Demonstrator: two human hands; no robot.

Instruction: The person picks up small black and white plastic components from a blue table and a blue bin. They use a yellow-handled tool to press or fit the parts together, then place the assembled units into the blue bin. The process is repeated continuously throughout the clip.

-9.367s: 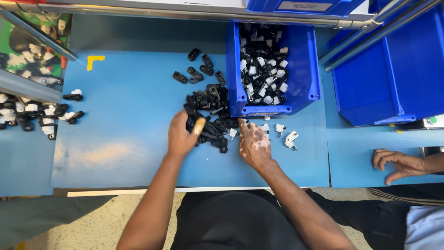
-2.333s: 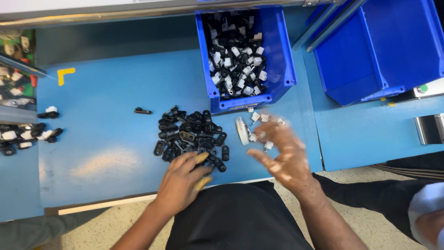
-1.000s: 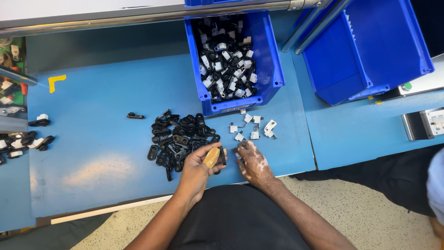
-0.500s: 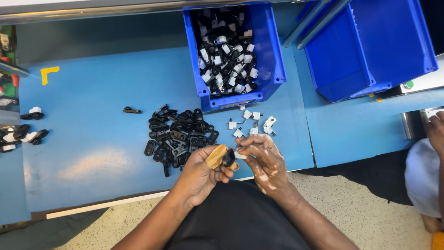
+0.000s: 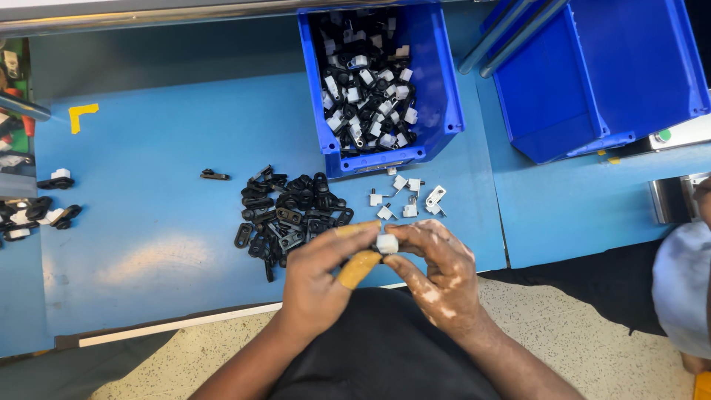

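Note:
My left hand (image 5: 320, 275) and my right hand (image 5: 435, 275) meet at the near edge of the blue table (image 5: 148, 222), pinching a small white clip part (image 5: 386, 243) between the fingertips of both. Two left fingertips wear tan finger cots. Just beyond the left hand lies a pile of black plastic links (image 5: 290, 216). Several loose white clips (image 5: 406, 200) lie past the right hand. Behind them stands a blue bin (image 5: 444, 89) filled with mixed black and white parts.
A larger blue bin (image 5: 592, 74) sits at the right, tilted. One stray black link (image 5: 214, 175) lies left of the pile. Assembled black-and-white pieces (image 5: 37, 211) rest at the far left edge. Another person's sleeve (image 5: 678, 289) shows at the right.
Both hands have come together more tightly on the white part and lifted slightly toward me; the view has shifted a little to the left.

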